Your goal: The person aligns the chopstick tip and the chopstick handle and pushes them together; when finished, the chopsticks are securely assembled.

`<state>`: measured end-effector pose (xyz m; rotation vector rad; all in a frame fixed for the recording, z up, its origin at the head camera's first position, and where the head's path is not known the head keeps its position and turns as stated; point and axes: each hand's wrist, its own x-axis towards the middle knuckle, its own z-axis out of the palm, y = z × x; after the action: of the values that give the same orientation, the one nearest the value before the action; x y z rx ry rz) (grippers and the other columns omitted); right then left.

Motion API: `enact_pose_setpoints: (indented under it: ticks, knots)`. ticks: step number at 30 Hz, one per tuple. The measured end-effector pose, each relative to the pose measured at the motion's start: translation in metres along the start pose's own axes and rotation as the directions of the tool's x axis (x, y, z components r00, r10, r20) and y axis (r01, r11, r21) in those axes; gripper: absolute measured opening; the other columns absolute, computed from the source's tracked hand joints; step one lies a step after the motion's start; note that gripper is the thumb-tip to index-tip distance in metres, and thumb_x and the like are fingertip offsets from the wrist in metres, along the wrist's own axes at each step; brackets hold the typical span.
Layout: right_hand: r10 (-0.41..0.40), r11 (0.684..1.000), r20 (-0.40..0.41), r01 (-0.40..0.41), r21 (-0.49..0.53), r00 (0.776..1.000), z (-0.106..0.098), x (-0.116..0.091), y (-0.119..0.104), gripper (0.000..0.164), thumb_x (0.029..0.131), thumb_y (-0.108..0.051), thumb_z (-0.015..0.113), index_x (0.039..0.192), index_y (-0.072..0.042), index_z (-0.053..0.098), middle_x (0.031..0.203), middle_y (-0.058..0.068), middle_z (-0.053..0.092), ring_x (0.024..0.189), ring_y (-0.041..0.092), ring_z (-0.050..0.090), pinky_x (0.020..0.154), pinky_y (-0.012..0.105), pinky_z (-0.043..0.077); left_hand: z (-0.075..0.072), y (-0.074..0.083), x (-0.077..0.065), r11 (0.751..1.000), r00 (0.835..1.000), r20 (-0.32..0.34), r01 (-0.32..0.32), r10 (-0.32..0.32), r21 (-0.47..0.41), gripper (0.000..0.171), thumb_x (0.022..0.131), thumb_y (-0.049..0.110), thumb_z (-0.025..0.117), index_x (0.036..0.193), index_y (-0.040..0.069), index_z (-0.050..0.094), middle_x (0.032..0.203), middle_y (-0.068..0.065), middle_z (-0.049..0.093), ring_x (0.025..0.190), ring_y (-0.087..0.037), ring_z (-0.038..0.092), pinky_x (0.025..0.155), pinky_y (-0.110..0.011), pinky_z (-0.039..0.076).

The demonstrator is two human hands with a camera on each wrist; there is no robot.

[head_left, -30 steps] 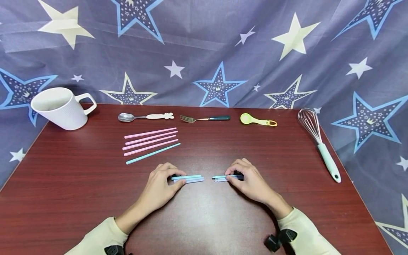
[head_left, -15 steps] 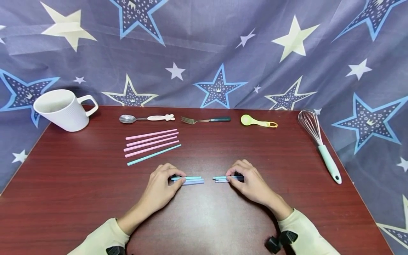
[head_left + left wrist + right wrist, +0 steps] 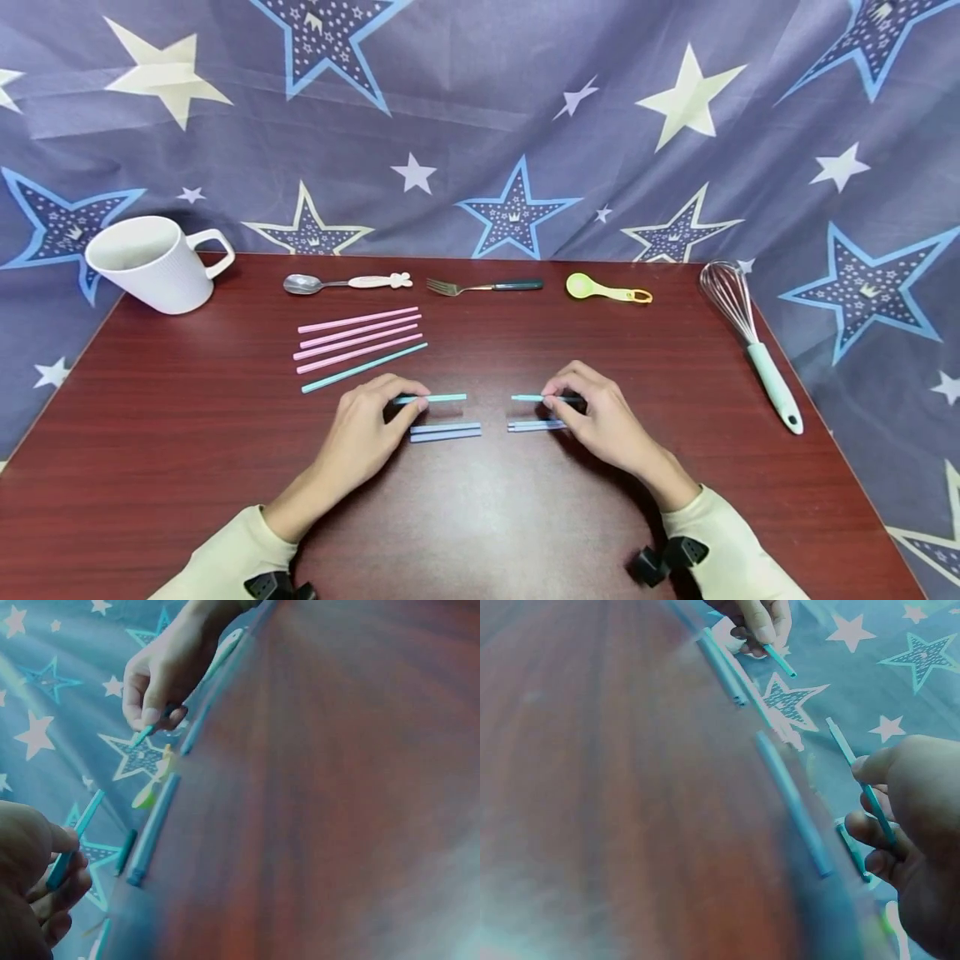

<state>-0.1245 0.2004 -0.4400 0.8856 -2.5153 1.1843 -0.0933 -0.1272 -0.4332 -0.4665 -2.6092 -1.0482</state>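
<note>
In the head view my left hand [image 3: 367, 425] pinches a short teal stick [image 3: 448, 397] between thumb and fingers. Opposite it, my right hand [image 3: 607, 421] pinches another short teal stick [image 3: 528, 398], whose free end narrows to a thin tip in the right wrist view. Both sticks are raised off the table, free ends facing each other with a gap between. Below the left one lie short blue sticks [image 3: 446, 433] side by side. More short blue sticks [image 3: 534, 426] lie under the right hand, partly hidden by it.
Several long pink sticks [image 3: 358, 319] and a long teal stick [image 3: 363, 368] lie left of centre. Along the back are a white mug [image 3: 157, 271], a spoon [image 3: 375, 282], a fork [image 3: 517, 285] and a yellow measuring spoon [image 3: 581, 286]. A whisk [image 3: 775, 387] lies at the right.
Both hands have lifted a short teal stick each away from the blue ones and moved slightly towards the back. The blue sticks stay on the table.
</note>
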Motion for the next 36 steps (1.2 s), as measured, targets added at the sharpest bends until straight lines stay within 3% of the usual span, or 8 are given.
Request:
enact_pose_setpoints:
  ticks: [4,8,18,36]
  knots:
    - [-0.016,1.000,-0.027,0.016,0.002,1.000,-0.006,0.012,-0.006,0.007,0.091,-0.007,0.077,0.095,-0.011,0.074,0.092,-0.006,0.067,0.082,0.008,0.060,0.072,0.026,0.048,-0.007,0.003,0.008,0.999,0.999,-0.020,-0.033,0.032,-0.025,0.008,0.093,0.017,0.078,0.102,0.016,0.079,0.096,0.008,0.076,0.075,-0.002,0.059,0.067,-0.022,0.047]
    - [-0.032,0.999,-0.050,0.032,0.010,0.998,-0.009,0.023,-0.013,0.010,0.091,-0.004,0.077,0.094,-0.012,0.074,0.093,-0.004,0.067,0.082,0.008,0.058,0.070,0.023,0.046,-0.012,0.007,0.015,0.998,0.998,-0.032,-0.047,0.046,-0.040,0.008,0.094,0.017,0.077,0.102,0.018,0.078,0.092,0.008,0.074,0.064,-0.004,0.044,0.058,-0.020,0.037]
    - [-0.052,0.997,-0.073,0.055,0.048,0.996,-0.002,0.032,-0.026,0.011,0.091,-0.002,0.076,0.095,-0.012,0.073,0.094,-0.002,0.067,0.077,0.005,0.053,0.064,0.018,0.042,-0.010,0.016,0.021,0.997,0.998,-0.017,-0.056,0.055,-0.062,0.008,0.093,0.018,0.078,0.101,0.021,0.078,0.091,0.010,0.072,0.062,-0.004,0.042,0.057,-0.021,0.037]
    - [-0.076,0.996,-0.078,0.080,0.043,0.994,0.013,0.027,-0.027,0.013,0.090,0.000,0.076,0.096,-0.012,0.073,0.094,-0.003,0.067,0.084,0.009,0.060,0.069,0.031,0.049,-0.001,0.018,0.016,0.994,0.998,-0.018,-0.062,0.060,-0.088,0.010,0.092,0.015,0.079,0.101,0.019,0.079,0.090,0.010,0.073,0.065,-0.003,0.042,0.057,-0.019,0.037]
